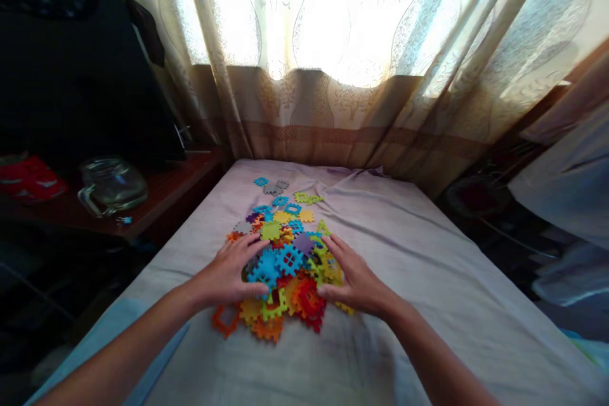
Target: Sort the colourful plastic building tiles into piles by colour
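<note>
Many toothed plastic building pieces in blue, orange, yellow, green, red and purple lie heaped on the sheet. My left hand rests at the pile's left side, thumb and fingers apart. Across from it, my right hand is at the right side, its fingers spread too. Between them are a blue gear-like piece, a purple piece and a red piece. A lime green square piece tops the far part of the heap. Neither hand visibly grips a piece; parts of the pile are hidden behind the fingers.
The pieces lie on a pale, creased sheet. Several strays, including grey pieces, trail toward the curtain. At left, a dark wooden table holds a glass jug, a red item and a large black screen.
</note>
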The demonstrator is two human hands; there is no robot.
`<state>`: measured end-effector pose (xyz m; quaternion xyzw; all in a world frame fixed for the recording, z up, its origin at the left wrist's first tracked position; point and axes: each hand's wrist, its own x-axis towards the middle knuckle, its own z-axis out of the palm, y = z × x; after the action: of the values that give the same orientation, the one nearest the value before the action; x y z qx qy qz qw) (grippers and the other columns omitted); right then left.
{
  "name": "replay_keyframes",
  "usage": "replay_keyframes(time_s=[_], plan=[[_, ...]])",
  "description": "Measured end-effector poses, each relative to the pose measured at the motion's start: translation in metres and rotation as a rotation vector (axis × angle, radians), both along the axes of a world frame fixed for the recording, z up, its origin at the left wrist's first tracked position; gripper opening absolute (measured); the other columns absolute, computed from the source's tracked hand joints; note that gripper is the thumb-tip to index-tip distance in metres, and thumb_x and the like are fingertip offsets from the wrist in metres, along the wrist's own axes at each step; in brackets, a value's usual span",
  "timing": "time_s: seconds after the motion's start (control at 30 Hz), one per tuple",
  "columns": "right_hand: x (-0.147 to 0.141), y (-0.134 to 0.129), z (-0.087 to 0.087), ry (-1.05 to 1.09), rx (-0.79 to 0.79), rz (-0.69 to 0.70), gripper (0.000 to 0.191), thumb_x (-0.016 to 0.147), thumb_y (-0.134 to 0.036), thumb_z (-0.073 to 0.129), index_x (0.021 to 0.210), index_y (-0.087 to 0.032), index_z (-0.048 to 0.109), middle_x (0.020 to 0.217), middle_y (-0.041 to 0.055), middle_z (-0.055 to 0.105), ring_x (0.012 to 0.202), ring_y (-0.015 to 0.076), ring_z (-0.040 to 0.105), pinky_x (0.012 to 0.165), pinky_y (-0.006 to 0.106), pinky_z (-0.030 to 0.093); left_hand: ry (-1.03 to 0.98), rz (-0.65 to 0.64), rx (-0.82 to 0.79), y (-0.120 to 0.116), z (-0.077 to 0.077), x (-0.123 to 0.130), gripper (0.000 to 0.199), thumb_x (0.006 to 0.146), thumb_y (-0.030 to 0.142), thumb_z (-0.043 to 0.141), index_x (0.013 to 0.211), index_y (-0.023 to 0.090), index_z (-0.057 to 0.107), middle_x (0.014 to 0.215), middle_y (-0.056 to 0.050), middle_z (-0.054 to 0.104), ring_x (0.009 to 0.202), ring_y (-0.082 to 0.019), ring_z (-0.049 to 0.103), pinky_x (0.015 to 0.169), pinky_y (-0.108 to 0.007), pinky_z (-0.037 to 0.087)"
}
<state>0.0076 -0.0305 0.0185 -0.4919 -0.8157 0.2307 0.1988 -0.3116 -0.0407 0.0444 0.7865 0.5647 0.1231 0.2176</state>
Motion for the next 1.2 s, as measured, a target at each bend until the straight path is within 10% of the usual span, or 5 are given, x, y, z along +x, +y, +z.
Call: replay_keyframes(time_s=[0.17,0.33,0.53,0.73,1.2], plan=[[0.007,-0.036,-0.041,-0.18,-0.031,-0.055,0.113,0.053,-0.063,0.079,0.15,-0.025,0.035,0.157,0.0183,0.026,0.144,0.0394,0.021,0.113,0.058,0.019,0.126,-0.043,0.062,-0.046,-0.034,0.009,0.126,0.042,0.066,0.081,0.15,0.042,0.021,0.163,-0.009,0.008,0.147,-0.043,0.008,0.112,-0.067,0.007],[-0.048,-0.027,-0.041,-0.08,0.047,-0.052,0.104,0.061,-0.049,0.078,0.151,-0.02,0.033,0.156,0.0202,0.026,0.144,0.0353,0.024,0.114,0.05,0.024,0.131,0.082,0.158,-0.044,-0.047,0.022,0.109,0.06,0.063,0.073,0.152,0.036,0.022,0.162,-0.01,0.015,0.146,-0.041,0.014,0.112,-0.067,0.006],[-0.031,-0.009,-0.023,0.149,-0.07,0.083,0.102,0.06,-0.06,0.078,0.148,-0.028,0.038,0.157,0.0133,0.028,0.143,0.0325,0.027,0.113,0.05,0.028,-0.028,0.173,0.278,-0.004,-0.034,-0.032,0.072,0.083,0.066,0.043,0.142,0.025,0.046,0.15,-0.008,0.044,0.137,-0.029,0.04,0.116,-0.044,0.028],[0.004,0.022,-0.058,0.41,0.11,-0.314,0.064,0.082,-0.065,0.049,0.128,-0.023,0.061,0.139,0.0117,0.055,0.131,0.0264,0.048,0.113,0.047,0.034,-0.128,0.472,0.24,0.068,-0.042,-0.073,0.07,0.085,0.063,0.028,0.129,0.017,0.058,0.14,-0.011,0.055,0.135,-0.027,0.044,0.118,-0.042,0.025],[0.006,0.023,-0.073,0.658,0.113,-0.501,0.054,0.085,-0.061,0.046,0.114,-0.021,0.068,0.124,0.0105,0.066,0.12,0.0269,0.058,0.106,0.045,0.044,-0.321,0.339,0.111,0.136,-0.062,0.031,0.066,0.094,0.054,0.016,0.125,0.018,0.062,0.134,-0.004,0.061,0.132,-0.018,0.049,0.114,-0.032,0.033]])
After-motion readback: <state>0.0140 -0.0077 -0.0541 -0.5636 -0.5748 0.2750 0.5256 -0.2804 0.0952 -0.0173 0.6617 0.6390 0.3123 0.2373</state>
